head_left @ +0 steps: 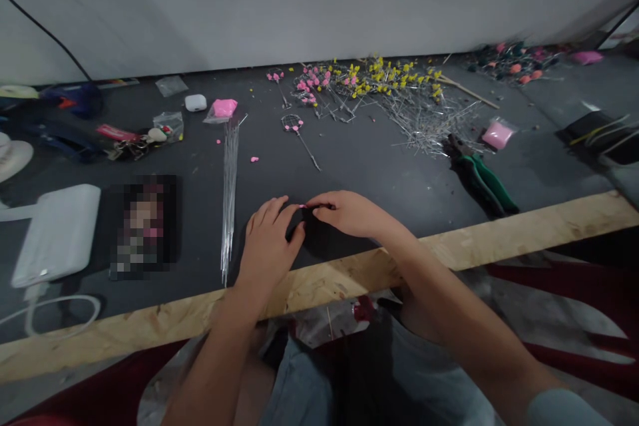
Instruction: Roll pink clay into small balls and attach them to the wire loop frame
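A tiny pink bit of what looks like modelling clay (302, 206) lies at the dark tabletop near the front edge, between my fingertips. My right hand (349, 213) is closed in a pinch at that pink bit, thumb and forefinger close together. My left hand (269, 236) rests on the table with fingers stretched out, its forefinger touching the pink bit from the left and its thumb apart. Just beyond my hands lies a small twisted-wire racket shape (293, 124) with pink dots on it. A bundle of straight thin wires (229, 200) lies left of my left hand.
Green-handled pliers (482, 180) lie at right, beside a wire pile (429, 123) and a pink clay packet (498, 134). Yellow-dotted wire pieces (384, 76) sit at the back. At left are an opened pink packet (223, 108), a phone (144, 226) and a white power bank (60, 233).
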{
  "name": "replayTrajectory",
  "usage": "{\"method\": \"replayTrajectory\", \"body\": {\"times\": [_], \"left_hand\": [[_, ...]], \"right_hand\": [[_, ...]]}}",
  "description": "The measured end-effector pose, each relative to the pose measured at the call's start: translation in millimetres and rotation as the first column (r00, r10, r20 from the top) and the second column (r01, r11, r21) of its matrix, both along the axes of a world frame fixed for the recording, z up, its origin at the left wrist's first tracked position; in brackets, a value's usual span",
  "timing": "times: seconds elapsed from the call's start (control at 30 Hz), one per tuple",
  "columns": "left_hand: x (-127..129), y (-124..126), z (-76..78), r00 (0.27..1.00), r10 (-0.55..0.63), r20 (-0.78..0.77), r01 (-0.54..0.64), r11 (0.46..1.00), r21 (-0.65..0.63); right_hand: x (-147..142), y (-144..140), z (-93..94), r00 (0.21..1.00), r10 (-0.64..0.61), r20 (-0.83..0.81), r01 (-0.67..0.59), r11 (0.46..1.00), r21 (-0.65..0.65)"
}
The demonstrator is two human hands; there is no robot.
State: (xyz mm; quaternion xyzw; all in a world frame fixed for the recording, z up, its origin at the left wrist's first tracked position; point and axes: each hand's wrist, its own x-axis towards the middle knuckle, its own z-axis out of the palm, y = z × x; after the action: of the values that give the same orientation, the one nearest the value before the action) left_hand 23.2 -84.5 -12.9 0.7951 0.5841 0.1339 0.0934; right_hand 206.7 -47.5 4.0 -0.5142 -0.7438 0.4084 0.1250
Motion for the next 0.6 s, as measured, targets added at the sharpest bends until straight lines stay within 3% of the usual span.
{"method": "replayTrajectory", "body": {"times": [0.6], "left_hand": [[1.0,-0.6,-1.1,1.0,-0.003,0.012,0.002,1.0,0.012]], "right_hand": [[-0.9,-0.2,3.4,1.0,0.004,-0.005,-0.004,1.0,-0.021]]}}
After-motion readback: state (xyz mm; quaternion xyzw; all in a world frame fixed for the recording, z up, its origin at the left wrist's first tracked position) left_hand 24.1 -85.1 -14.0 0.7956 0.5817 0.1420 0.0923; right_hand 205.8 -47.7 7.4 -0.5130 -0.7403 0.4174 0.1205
